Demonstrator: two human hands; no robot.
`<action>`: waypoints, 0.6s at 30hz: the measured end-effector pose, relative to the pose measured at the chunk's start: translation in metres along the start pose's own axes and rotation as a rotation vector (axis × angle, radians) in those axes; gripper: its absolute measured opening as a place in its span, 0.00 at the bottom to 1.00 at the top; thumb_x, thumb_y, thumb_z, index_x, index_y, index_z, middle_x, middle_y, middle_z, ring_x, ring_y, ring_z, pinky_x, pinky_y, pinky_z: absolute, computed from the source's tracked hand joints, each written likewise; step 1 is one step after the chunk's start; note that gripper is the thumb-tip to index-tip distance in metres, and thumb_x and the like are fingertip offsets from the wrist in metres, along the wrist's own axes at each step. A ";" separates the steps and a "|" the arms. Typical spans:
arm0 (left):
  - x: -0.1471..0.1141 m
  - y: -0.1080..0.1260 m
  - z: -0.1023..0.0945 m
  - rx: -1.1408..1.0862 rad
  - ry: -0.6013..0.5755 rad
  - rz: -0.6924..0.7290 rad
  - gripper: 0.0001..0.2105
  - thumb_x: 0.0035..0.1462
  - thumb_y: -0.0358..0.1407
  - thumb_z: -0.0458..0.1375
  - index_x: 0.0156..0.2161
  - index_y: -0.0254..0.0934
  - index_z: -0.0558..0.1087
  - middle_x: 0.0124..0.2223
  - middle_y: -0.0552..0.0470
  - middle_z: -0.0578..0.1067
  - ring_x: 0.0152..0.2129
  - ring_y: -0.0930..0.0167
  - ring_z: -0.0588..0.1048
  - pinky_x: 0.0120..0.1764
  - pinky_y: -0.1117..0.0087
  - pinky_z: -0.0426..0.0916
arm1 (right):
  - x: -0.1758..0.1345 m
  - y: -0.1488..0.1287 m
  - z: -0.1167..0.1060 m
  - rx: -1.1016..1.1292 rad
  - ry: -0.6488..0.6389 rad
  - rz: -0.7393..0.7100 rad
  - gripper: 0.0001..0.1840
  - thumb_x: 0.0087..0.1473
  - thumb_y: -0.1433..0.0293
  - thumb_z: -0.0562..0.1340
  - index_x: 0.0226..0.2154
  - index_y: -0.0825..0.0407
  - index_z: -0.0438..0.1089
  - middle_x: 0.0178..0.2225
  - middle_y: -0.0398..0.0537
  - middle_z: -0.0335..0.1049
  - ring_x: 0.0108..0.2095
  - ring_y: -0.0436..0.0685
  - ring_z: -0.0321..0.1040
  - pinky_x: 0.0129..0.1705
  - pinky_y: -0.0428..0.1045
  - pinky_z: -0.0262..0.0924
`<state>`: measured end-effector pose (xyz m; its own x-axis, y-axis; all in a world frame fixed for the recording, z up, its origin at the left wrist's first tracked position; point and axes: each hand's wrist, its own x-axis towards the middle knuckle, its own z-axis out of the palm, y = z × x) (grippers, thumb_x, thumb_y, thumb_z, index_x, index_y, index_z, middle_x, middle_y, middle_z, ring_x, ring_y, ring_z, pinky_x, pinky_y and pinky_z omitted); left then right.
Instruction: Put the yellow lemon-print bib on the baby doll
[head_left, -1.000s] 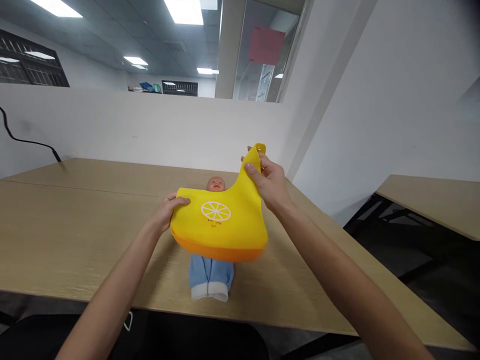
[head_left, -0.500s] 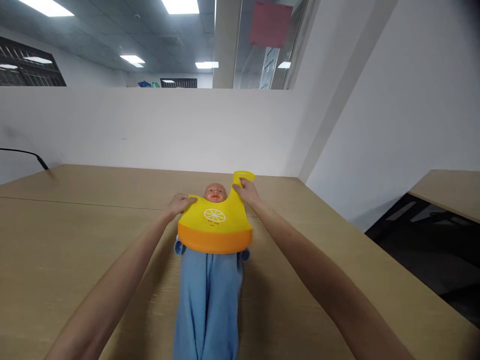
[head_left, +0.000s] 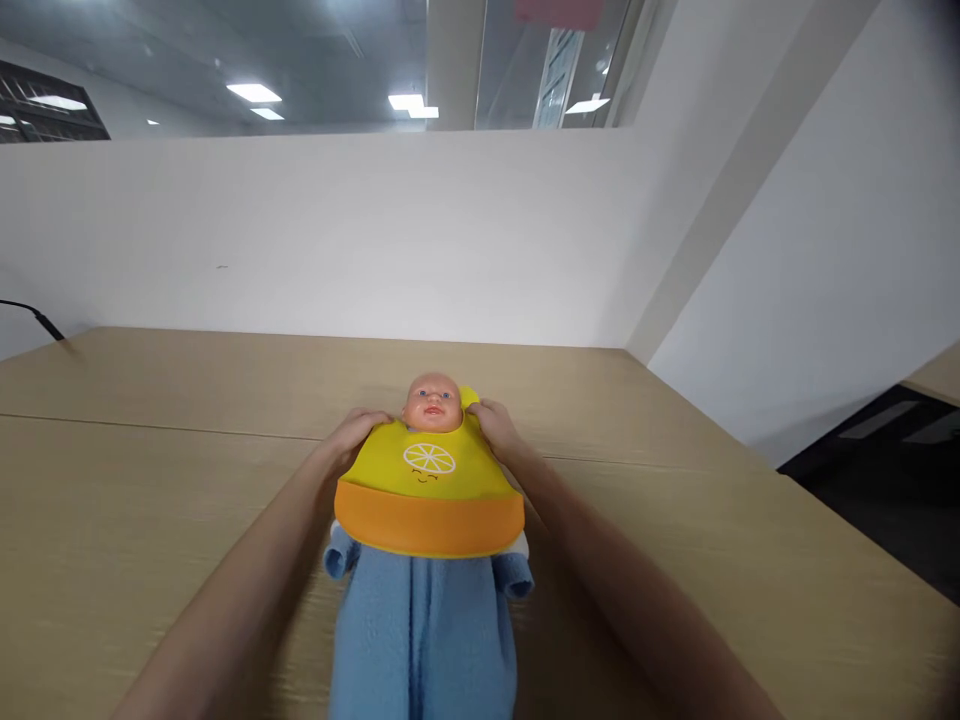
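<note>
You can read no words, brand or number here. The printed marks you have are on the yellow-and-orange bib [head_left: 430, 510]: a white citrus-slice emblem [head_left: 429, 458] on its yellow front, and a small smiling face [head_left: 424, 478] in thin lines just below. The cut-off pink sheet [head_left: 559, 12] overhead shows you no legible writing.

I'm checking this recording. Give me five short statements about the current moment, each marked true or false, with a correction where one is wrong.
1. The bib is yellow above with an orange band below. True.
2. The doll lies face down. False: it lies face up on the table.
3. The left hand and right hand are on either side of the doll's head. True.
4. The bib covers the doll's face. False: the face is bare, and the bib lies over the chest.
5. The doll's suit is red. False: it is blue.
</note>
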<state>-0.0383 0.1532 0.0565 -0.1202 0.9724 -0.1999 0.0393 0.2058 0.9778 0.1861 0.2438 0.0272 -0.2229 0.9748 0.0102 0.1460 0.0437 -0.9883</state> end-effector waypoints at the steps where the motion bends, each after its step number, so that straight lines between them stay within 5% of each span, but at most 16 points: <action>1: 0.002 0.001 0.001 -0.015 -0.013 -0.027 0.07 0.41 0.36 0.57 0.25 0.34 0.71 0.20 0.54 0.71 0.17 0.72 0.69 0.21 0.72 0.61 | 0.000 -0.001 0.000 -0.011 -0.004 -0.003 0.09 0.44 0.66 0.54 0.25 0.55 0.65 0.22 0.44 0.65 0.23 0.50 0.60 0.21 0.43 0.52; 6: 0.006 0.011 0.011 -0.011 -0.019 -0.072 0.05 0.40 0.35 0.58 0.21 0.34 0.69 0.18 0.55 0.69 0.15 0.73 0.67 0.20 0.72 0.60 | 0.004 0.000 -0.003 -0.111 -0.006 -0.008 0.11 0.45 0.63 0.54 0.25 0.55 0.65 0.24 0.46 0.66 0.25 0.51 0.61 0.23 0.44 0.52; 12: 0.009 0.012 0.019 -0.053 0.096 -0.090 0.02 0.39 0.32 0.55 0.21 0.36 0.66 0.15 0.57 0.67 0.12 0.73 0.65 0.17 0.72 0.57 | 0.014 0.003 -0.006 -0.489 0.070 -0.040 0.06 0.42 0.67 0.56 0.20 0.52 0.60 0.21 0.43 0.63 0.23 0.50 0.58 0.22 0.45 0.45; 18: 0.015 0.003 0.019 -0.228 -0.056 -0.225 0.07 0.44 0.37 0.54 0.27 0.35 0.71 0.21 0.52 0.74 0.16 0.69 0.70 0.21 0.70 0.65 | 0.013 0.008 0.001 -0.485 -0.029 -0.074 0.06 0.43 0.69 0.57 0.21 0.54 0.66 0.25 0.48 0.71 0.27 0.54 0.65 0.24 0.44 0.48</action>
<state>-0.0207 0.1702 0.0556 -0.0459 0.9110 -0.4099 -0.2060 0.3929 0.8962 0.1838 0.2563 0.0191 -0.2755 0.9590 0.0669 0.5595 0.2166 -0.8000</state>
